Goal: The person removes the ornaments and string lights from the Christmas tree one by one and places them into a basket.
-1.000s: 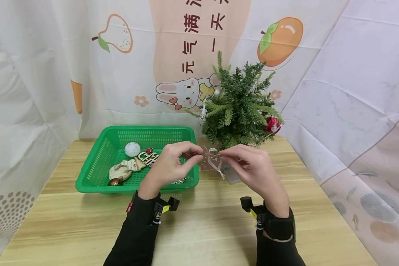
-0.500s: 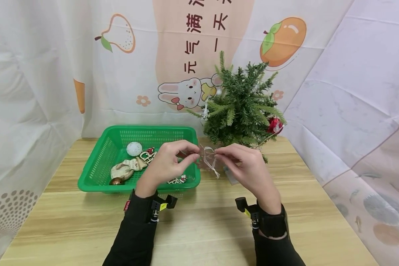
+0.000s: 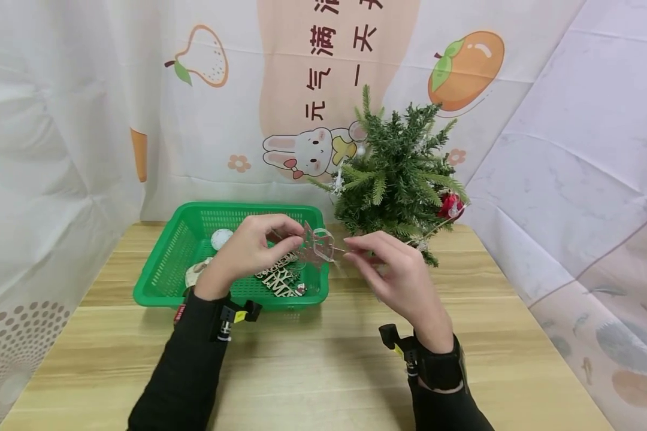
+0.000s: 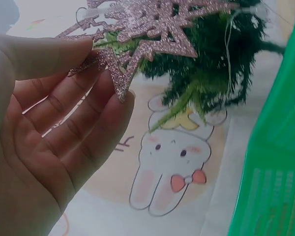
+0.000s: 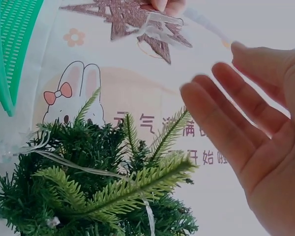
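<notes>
While the left hand point(image 3: 253, 245) is pinching a star point(image 4: 150, 22) by the three-o'clock end of a basket point(image 3: 248, 207), the right hand point(image 3: 399, 272) is pinching a strand point(image 3: 340, 249); a tree point(image 3: 399, 179) is standing at the star's two o'clock.

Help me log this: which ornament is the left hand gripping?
The pink star, pinched in the left hand; the white ball lies in the green basket, the red ornament hangs on the tree.
</notes>
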`<state>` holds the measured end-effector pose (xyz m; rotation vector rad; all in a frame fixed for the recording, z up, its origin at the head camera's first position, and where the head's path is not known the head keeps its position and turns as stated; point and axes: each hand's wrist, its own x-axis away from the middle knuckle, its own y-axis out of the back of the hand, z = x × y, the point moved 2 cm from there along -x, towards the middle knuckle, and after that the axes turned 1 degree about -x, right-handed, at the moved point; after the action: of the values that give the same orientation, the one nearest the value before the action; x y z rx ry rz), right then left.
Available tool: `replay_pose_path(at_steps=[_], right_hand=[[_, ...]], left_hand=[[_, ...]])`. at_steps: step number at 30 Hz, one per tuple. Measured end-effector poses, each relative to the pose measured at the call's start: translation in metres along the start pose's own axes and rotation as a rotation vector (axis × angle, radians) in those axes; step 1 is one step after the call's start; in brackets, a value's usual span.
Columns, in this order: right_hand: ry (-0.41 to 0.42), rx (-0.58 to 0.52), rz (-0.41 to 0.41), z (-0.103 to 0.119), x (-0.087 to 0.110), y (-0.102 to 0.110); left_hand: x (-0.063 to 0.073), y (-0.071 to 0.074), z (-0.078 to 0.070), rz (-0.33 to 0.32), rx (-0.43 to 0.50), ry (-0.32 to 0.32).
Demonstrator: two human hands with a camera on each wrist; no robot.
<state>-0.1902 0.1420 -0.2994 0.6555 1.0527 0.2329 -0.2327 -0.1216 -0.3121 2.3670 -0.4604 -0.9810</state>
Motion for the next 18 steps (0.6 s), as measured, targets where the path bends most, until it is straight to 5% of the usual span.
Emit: replay_pose_path(at_steps=[11,18], right_hand=[[0.072,-0.078,0.253,0.002,0.002,-0.024],[0.057,-0.039,0.447,0.006,0.002,-0.046]], left_hand=[[-0.007,0.041,0.016,0.176,0.100,0.211],[-0.014,0.055,0.040,0.219,0.203,0.306]])
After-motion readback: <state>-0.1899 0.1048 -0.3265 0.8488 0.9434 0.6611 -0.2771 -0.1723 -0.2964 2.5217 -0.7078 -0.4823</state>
